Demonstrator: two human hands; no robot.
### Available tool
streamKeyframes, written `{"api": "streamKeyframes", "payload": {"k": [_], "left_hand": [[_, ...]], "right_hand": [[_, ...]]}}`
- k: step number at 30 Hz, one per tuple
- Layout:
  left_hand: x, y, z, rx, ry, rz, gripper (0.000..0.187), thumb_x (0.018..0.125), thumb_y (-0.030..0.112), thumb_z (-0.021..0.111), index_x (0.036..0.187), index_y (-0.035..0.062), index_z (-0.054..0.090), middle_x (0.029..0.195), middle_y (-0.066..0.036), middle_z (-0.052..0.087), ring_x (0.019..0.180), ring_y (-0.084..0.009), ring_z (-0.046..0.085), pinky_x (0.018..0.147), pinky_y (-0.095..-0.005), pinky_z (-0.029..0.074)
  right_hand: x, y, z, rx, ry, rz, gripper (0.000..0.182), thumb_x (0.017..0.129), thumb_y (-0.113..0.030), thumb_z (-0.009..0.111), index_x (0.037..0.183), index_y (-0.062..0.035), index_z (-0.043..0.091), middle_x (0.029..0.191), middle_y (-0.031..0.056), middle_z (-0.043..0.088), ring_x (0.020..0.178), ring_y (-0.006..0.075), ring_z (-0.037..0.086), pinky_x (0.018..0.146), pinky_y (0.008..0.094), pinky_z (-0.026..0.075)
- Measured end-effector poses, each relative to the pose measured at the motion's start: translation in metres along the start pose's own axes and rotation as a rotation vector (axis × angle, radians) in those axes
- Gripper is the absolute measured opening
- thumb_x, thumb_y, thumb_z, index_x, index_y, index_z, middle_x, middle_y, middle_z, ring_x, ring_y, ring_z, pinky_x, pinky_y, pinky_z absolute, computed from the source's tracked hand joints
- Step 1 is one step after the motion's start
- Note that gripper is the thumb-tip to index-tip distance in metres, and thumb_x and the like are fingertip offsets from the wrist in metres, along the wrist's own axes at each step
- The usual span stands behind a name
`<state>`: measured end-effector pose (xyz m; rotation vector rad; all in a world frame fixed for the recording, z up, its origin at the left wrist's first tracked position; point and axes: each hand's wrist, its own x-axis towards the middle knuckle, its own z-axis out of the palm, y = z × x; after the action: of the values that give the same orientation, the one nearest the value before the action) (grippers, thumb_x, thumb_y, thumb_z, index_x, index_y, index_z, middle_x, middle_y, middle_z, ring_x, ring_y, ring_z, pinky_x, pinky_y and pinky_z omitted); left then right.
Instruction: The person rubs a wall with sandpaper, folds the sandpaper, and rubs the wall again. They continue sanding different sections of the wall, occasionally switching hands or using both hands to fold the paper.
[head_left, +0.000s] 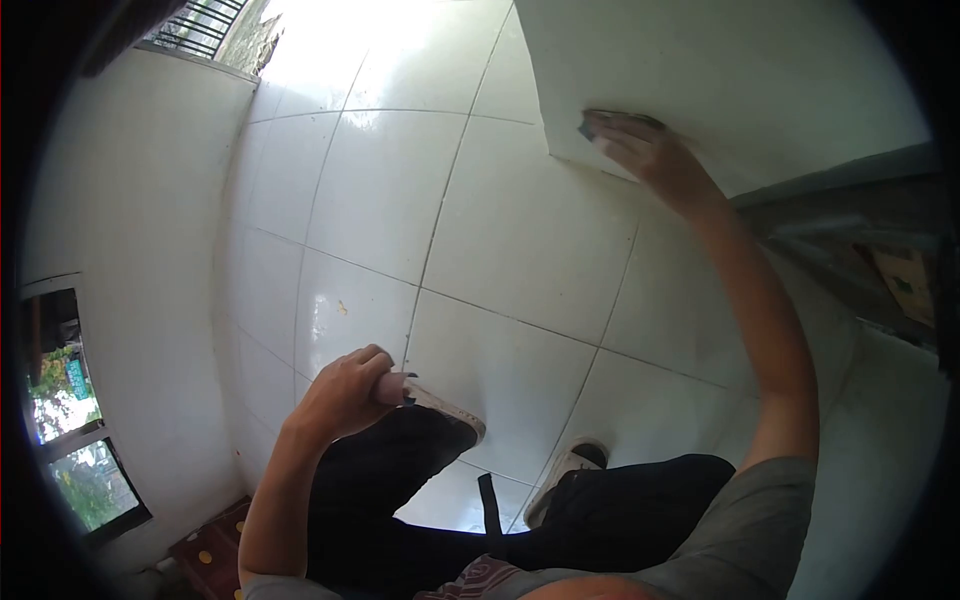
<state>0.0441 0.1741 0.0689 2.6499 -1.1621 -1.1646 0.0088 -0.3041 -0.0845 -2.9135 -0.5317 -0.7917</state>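
Observation:
My right hand (648, 152) reaches up and presses a small dark pad (590, 124), perhaps sandpaper or a sponge, against a flat white board (720, 70) near its lower left edge. My left hand (348, 392) hangs lower, curled into a loose fist above my left knee, with nothing clearly seen in it. I am standing or crouching over a white tiled floor (500, 240), and both my shoes (450, 410) show below the dark trousers.
A white wall (140, 200) runs down the left with a window (70, 420) low in it. A red patterned object (210, 545) lies by the wall's base. A cardboard box (905, 280) sits at the right behind the board.

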Motion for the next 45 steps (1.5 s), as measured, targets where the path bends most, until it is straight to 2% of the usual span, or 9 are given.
{"api": "streamKeyframes", "payload": {"k": [8, 15, 21, 25, 29, 34, 37, 40, 45], "left_hand": [[-0.007, -0.014, 0.02, 0.006, -0.078, -0.093, 0.028, 0.083, 0.022, 0.081, 0.095, 0.0034, 0.064, 0.103, -0.012, 0.068, 0.094, -0.0332, 0.069, 0.084, -0.0442, 0.056], [-0.045, 0.007, -0.009, -0.042, 0.047, -0.079, 0.029, 0.087, 0.021, 0.082, 0.099, 0.0017, 0.064, 0.113, -0.012, 0.069, 0.094, -0.0353, 0.07, 0.079, -0.0427, 0.058], [-0.045, 0.013, 0.017, -0.054, 0.027, 0.029, 0.034, 0.076, 0.016, 0.085, 0.097, 0.0036, 0.062, 0.104, -0.011, 0.068, 0.096, -0.0336, 0.068, 0.083, -0.0449, 0.055], [-0.053, 0.001, 0.022, 0.0, 0.023, -0.011, 0.033, 0.076, 0.016, 0.085, 0.097, 0.0035, 0.062, 0.104, -0.011, 0.067, 0.096, -0.0341, 0.068, 0.082, -0.0449, 0.055], [-0.054, -0.002, 0.02, -0.013, -0.024, -0.076, 0.033, 0.078, 0.019, 0.085, 0.098, 0.0036, 0.064, 0.11, -0.011, 0.068, 0.097, -0.0346, 0.068, 0.081, -0.0443, 0.056], [-0.046, 0.006, 0.023, -0.009, -0.023, -0.001, 0.033, 0.077, 0.019, 0.085, 0.094, 0.003, 0.061, 0.1, -0.013, 0.066, 0.094, -0.0348, 0.067, 0.082, -0.0463, 0.055], [-0.04, 0.017, 0.021, -0.066, -0.036, 0.044, 0.035, 0.076, 0.018, 0.084, 0.096, 0.0032, 0.06, 0.103, -0.013, 0.067, 0.095, -0.0357, 0.067, 0.084, -0.0461, 0.055], [-0.041, 0.014, 0.025, -0.073, -0.015, 0.053, 0.035, 0.076, 0.017, 0.084, 0.097, 0.0032, 0.059, 0.105, -0.014, 0.067, 0.095, -0.0363, 0.067, 0.085, -0.046, 0.055], [-0.042, -0.001, 0.032, -0.021, -0.006, 0.028, 0.033, 0.083, 0.028, 0.081, 0.097, 0.0043, 0.064, 0.101, -0.012, 0.067, 0.091, -0.0367, 0.067, 0.078, -0.0458, 0.056]], "right_hand": [[0.049, -0.006, 0.022, -0.056, 0.012, -0.083, 0.027, 0.088, -0.006, 0.065, 0.114, -0.0096, 0.064, 0.137, -0.0007, 0.066, 0.13, 0.018, 0.06, 0.108, 0.0325, 0.053], [-0.01, 0.007, 0.008, -0.059, -0.079, -0.073, 0.027, 0.089, -0.005, 0.063, 0.116, -0.0063, 0.066, 0.14, 0.0035, 0.064, 0.133, 0.0211, 0.058, 0.109, 0.0343, 0.052], [0.044, 0.002, 0.031, -0.107, -0.097, -0.184, 0.033, 0.092, -0.007, 0.061, 0.125, -0.0085, 0.062, 0.142, 0.0034, 0.062, 0.136, 0.0205, 0.055, 0.11, 0.0355, 0.051], [-0.016, 0.003, 0.031, -0.178, -0.05, -0.099, 0.019, 0.089, -0.01, 0.065, 0.108, -0.0109, 0.065, 0.143, 0.0014, 0.062, 0.136, 0.0178, 0.055, 0.108, 0.0309, 0.051], [-0.034, 0.007, 0.046, -0.143, -0.075, -0.112, 0.018, 0.09, -0.009, 0.065, 0.108, -0.0096, 0.066, 0.145, 0.003, 0.06, 0.139, 0.0193, 0.052, 0.109, 0.0325, 0.05], [0.065, -0.016, 0.037, -0.241, -0.002, -0.142, 0.024, 0.094, -0.01, 0.061, 0.117, -0.0084, 0.068, 0.149, 0.0066, 0.056, 0.142, 0.0229, 0.049, 0.113, 0.0358, 0.047], [0.03, -0.013, 0.1, -0.42, -0.094, -0.151, 0.02, 0.096, -0.018, 0.06, 0.114, -0.0119, 0.065, 0.147, 0.0065, 0.059, 0.143, 0.0226, 0.049, 0.115, 0.0368, 0.046], [-0.018, -0.008, 0.12, -0.256, -0.431, -0.106, 0.023, 0.097, -0.017, 0.057, 0.117, -0.0115, 0.064, 0.146, 0.0085, 0.059, 0.141, 0.0244, 0.05, 0.115, 0.0363, 0.046], [0.02, -0.021, 0.106, -0.294, -0.173, -0.147, 0.017, 0.096, -0.016, 0.056, 0.107, -0.0089, 0.067, 0.15, 0.0093, 0.056, 0.141, 0.0244, 0.051, 0.112, 0.0365, 0.048]]}}
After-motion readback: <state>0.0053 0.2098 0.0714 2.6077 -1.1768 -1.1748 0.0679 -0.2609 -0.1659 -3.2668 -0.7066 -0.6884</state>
